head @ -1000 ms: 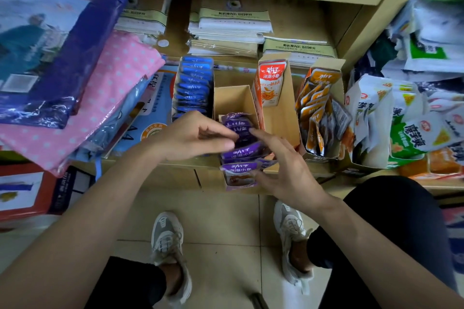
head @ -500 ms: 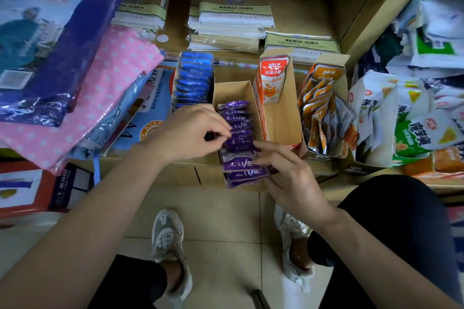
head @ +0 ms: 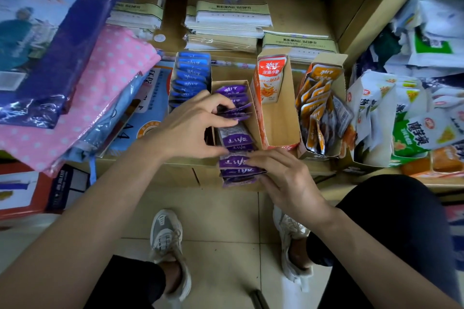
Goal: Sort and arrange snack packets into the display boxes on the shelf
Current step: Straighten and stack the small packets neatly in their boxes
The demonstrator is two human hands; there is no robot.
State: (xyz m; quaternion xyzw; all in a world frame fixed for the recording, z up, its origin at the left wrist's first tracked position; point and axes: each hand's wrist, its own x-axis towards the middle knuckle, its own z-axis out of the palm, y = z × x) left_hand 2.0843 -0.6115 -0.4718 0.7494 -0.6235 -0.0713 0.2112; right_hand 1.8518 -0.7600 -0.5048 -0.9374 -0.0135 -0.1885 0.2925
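"Two hands in one box, is it?"

"Yes. Both are on the purple packets (head: 234, 140), which stand in a row in the open cardboard box (head: 253, 110) at the front edge of the shelf (head: 175, 173). The box's near end juts past that edge."

"What is the left hand doing?"

"The left hand (head: 190, 125) comes in over the box's left wall. Its fingers are curled over the tops of the packets midway along the row, and its thumb lies against the packets nearer the front, so it grips a bunch between them."

"And the right?"

"The right hand (head: 288, 178) pinches the frontmost packets, with its fingertips on their tops and its thumb at the box's near end."

"Neighbours?"

"Blue packets (head: 190, 75) fill a box just beside it on the left, set further back. On the right, the red box (head: 281, 123) sits against it, with one red packet (head: 270, 83) upright at its back end. Beyond that, orange packets (head: 319, 108) lean in their own box, and white-and-green bags (head: 411, 133) lie toward the shelf's right end. Pink dotted cloth (head: 100, 98) in plastic lies at the left end, and white paper packs (head: 226, 20) are stacked along the back edge."
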